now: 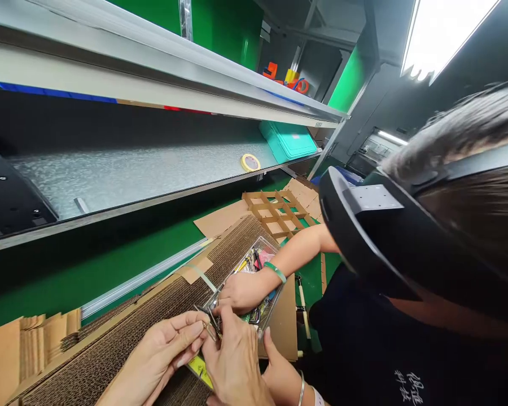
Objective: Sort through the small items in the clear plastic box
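A small metal clip [210, 327] sits low in the middle of the picture, pinched between the fingertips of the left hand [158, 355] and the right hand [232, 363]. Both hands are closed on it, just over the near end of a clear plastic box [260, 248]. The box lies on a stack of brown cardboard sheets [144, 321] and holds a jumble of little tools and parts in yellow, pink and black; they are too small to tell apart. A yellow label [201, 369] shows under the box's near edge. Another person's hand [239, 290] with a green wrist band [276, 272] rests on the box, and their second hand [285, 378] comes up just beside the right hand. This person leans in from the right, wearing a dark shirt and a black head strap. Behind the box lies a cardboard grid [275, 211] on the green surface [88, 265]. Above, a metal shelf [131, 175] carries a roll of tape [250, 163] and a teal box [288, 141].
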Available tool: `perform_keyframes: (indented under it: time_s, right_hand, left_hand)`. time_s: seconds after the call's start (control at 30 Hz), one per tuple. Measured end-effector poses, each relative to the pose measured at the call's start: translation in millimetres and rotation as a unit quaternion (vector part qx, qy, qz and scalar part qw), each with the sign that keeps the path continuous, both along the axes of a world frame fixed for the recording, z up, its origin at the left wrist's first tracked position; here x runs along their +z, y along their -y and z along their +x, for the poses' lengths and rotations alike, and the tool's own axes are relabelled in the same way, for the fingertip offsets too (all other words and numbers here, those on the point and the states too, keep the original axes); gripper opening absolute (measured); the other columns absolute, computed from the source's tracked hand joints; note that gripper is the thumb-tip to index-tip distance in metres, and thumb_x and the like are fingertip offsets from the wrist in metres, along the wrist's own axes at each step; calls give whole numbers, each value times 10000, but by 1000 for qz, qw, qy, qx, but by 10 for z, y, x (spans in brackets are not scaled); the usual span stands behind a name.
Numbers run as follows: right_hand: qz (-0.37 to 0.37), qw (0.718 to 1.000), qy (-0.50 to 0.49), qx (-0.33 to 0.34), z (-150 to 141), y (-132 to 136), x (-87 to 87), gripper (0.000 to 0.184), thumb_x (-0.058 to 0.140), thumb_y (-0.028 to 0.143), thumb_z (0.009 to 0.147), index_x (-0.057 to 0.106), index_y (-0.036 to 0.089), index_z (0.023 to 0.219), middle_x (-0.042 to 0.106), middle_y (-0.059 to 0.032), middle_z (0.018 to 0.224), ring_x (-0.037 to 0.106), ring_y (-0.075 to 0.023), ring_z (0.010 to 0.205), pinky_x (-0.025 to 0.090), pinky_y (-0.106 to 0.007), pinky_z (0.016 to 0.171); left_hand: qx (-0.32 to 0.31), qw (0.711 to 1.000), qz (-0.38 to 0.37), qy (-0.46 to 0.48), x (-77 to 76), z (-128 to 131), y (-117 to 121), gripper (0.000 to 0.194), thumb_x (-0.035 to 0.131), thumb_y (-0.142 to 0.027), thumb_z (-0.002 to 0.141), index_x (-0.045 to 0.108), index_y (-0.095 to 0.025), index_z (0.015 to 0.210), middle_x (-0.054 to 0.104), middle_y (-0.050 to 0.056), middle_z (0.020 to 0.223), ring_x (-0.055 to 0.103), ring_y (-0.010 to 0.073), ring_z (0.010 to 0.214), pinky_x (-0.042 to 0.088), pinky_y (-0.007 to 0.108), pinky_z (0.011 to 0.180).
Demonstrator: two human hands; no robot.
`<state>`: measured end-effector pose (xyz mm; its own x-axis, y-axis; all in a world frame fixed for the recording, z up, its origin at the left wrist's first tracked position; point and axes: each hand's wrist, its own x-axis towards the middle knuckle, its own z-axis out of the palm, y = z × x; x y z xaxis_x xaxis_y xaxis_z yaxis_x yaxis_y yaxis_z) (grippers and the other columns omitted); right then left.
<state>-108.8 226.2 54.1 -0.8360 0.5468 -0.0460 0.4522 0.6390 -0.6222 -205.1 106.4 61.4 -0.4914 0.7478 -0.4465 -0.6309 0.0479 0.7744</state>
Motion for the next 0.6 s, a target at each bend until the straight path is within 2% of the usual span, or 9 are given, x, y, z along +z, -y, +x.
perform_keyframes:
  time_s: [0.17,0.23,0.3,0.33,0.4,0.43,0.5,0.53,0.6]
  right_hand:
    - [32,998,2,51,56,21,-101,208,517,196,936,635,237,1102,761,-68,948,728,-262,811,402,-340,662]
    - [48,996,25,76,85,-33,-78,198,489,238,970,651,251,1083,750,-69,949,713,-272,823,418,-358,690]
    - [30,997,-4,71,116,-109,-23,210,485,308,995,683,249,1033,737,-81,996,693,-267,890,460,-374,770]
    - [-8,998,-38,50,129,-147,11,245,473,343,1010,695,238,1002,728,-85,1014,679,-254,926,474,-374,817]
    - [-158,983,-98,-7,139,-208,83,363,434,426,1037,708,208,941,719,-75,956,650,-207,872,487,-343,810]
    - [-250,961,-115,-32,136,-228,114,398,452,474,1031,712,194,918,715,-64,895,632,-181,804,485,-325,770]
    - [-404,904,-129,-53,119,-244,153,377,648,534,927,725,166,898,711,-46,793,608,-149,706,471,-299,706]
    - [-451,880,-135,-60,109,-243,160,374,761,521,842,734,151,895,719,-48,770,614,-144,691,471,-294,699]
    - [-483,859,-149,-79,99,-236,152,419,895,466,710,757,123,907,734,-63,763,645,-142,709,488,-284,711]
  left_hand:
    - [-2,999,-8,-37,-79,-19,19,458,844,-550,781,756,-187,1046,616,34,867,471,126,771,419,195,685]
    - [-6,998,-13,-62,-117,-35,24,473,830,-574,786,750,-188,1046,604,24,853,442,124,747,384,194,649]
    - [-18,997,-17,-74,-156,-53,30,456,799,-577,816,741,-204,1073,608,16,854,444,129,751,381,200,658]
    - [-25,996,-21,-79,-171,-62,32,448,781,-576,835,736,-213,1094,612,11,853,452,132,756,388,205,671]
    - [-39,994,-29,-101,-189,-77,29,445,748,-579,862,733,-222,1127,616,4,836,460,137,753,401,212,685]
    - [-46,991,-35,-117,-191,-82,22,452,739,-588,865,738,-221,1129,619,3,824,461,138,747,405,214,685]
    - [-58,986,-49,-151,-186,-87,-6,485,735,-623,849,759,-215,1111,631,7,803,448,134,709,393,215,652]
    - [-62,984,-57,-160,-183,-87,-24,503,742,-640,832,772,-215,1098,647,14,806,452,133,695,391,216,638]
    - [-52,981,-72,-171,-186,-84,-61,527,776,-657,786,800,-214,1071,698,43,833,488,140,680,405,222,622]
